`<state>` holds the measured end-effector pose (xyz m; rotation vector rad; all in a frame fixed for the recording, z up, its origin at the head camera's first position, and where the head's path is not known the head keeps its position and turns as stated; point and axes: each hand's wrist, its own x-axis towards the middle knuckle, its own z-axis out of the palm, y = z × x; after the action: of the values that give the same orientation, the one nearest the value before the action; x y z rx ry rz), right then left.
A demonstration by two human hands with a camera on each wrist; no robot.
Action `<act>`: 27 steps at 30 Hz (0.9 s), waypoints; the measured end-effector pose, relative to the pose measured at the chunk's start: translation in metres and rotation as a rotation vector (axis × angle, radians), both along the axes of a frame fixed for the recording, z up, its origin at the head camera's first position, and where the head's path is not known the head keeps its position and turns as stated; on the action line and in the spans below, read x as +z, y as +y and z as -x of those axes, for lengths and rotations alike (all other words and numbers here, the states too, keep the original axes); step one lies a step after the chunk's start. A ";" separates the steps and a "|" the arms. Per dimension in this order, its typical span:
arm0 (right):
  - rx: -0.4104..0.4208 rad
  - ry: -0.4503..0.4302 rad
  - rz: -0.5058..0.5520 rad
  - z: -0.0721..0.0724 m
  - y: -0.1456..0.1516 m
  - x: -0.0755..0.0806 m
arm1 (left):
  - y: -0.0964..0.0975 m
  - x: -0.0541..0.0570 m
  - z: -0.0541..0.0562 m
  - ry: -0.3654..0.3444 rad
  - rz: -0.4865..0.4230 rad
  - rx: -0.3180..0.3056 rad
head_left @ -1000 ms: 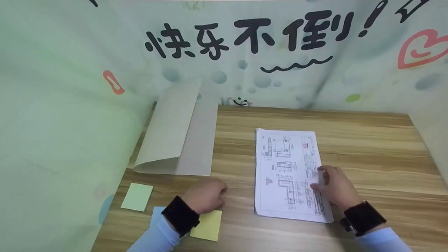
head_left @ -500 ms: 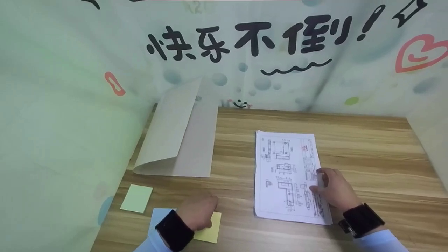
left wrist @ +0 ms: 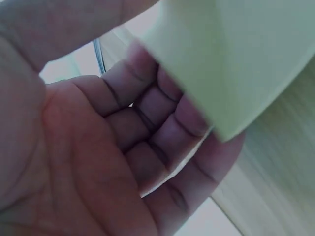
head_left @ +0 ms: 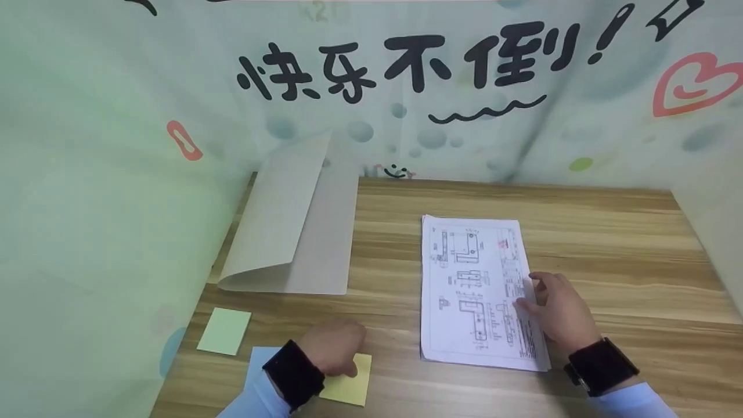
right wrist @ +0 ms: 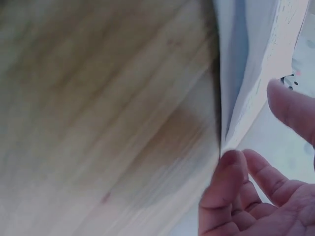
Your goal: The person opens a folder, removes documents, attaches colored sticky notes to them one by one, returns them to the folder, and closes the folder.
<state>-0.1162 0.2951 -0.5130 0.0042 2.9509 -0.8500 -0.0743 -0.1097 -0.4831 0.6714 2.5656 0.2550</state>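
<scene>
At the lower left, my left hand (head_left: 334,347) pinches a yellow sticky note pad (head_left: 355,383). In the left wrist view, the yellow sheet (left wrist: 236,59) lies against my bent fingertips (left wrist: 221,152), one corner pointing down. Whether it is one note or the whole pad I cannot tell. My right hand (head_left: 563,310) holds the right edge of a stack of papers (head_left: 447,337) printed with technical drawings. Its thumb lies over the top page and its fingers (right wrist: 229,169) meet the stack's edge in the right wrist view.
A folded pale card folder (head_left: 278,226) stands half open at the back left. Beside my left hand lie a green sticky note pad (head_left: 224,331) and a blue one (head_left: 258,357), partly covered by the sleeve. A printed cloth (head_left: 487,133) hangs behind the wooden table (head_left: 633,255).
My left hand has come down and nearer onto the yellow pad, which has shifted slightly right. My right hand stays at the paper stack's edge.
</scene>
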 end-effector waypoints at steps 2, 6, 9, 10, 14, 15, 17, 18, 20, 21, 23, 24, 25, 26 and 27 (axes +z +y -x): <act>-0.001 0.057 -0.013 -0.001 -0.001 0.002 | 0.003 -0.002 0.003 -0.040 -0.036 0.005; 0.021 0.136 -0.018 -0.003 -0.006 0.005 | 0.007 -0.006 0.012 -0.103 -0.149 0.072; 0.059 0.170 -0.020 -0.006 -0.014 0.006 | 0.009 -0.010 0.021 -0.116 -0.229 0.117; 0.077 0.180 -0.023 -0.007 -0.017 0.006 | 0.010 -0.011 0.024 -0.115 -0.258 0.124; 0.176 0.228 -0.001 -0.012 -0.033 0.009 | 0.014 -0.012 0.034 -0.135 -0.380 0.186; 0.208 0.251 0.013 -0.013 -0.038 0.010 | 0.016 -0.012 0.036 -0.137 -0.414 0.198; 0.286 0.309 0.043 -0.017 -0.048 0.012 | 0.020 -0.011 0.039 -0.140 -0.467 0.216; 0.339 0.349 0.058 -0.020 -0.053 0.013 | 0.023 -0.010 0.040 -0.141 -0.492 0.223; 0.459 0.432 0.084 -0.025 -0.065 0.016 | 0.031 -0.007 0.041 -0.150 -0.534 0.235; 0.523 0.475 0.090 -0.027 -0.071 0.018 | 0.035 -0.006 0.042 -0.156 -0.550 0.242; 0.646 0.545 0.081 -0.033 -0.083 0.020 | 0.045 -0.004 0.043 -0.172 -0.583 0.251; 0.695 0.570 0.066 -0.035 -0.088 0.021 | 0.050 -0.003 0.043 -0.183 -0.595 0.254; 0.734 0.589 0.054 -0.037 -0.093 0.021 | 0.054 -0.002 0.043 -0.192 -0.605 0.254; 0.768 0.603 0.036 -0.038 -0.097 0.021 | 0.059 -0.002 0.044 -0.197 -0.617 0.250; 0.792 0.609 0.018 -0.039 -0.100 0.021 | 0.064 -0.001 0.044 -0.196 -0.632 0.243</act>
<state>-0.0768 0.1951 -0.4923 -1.5407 2.9527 -0.8249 -0.1184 -0.0460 -0.4844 0.5032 2.3606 1.1821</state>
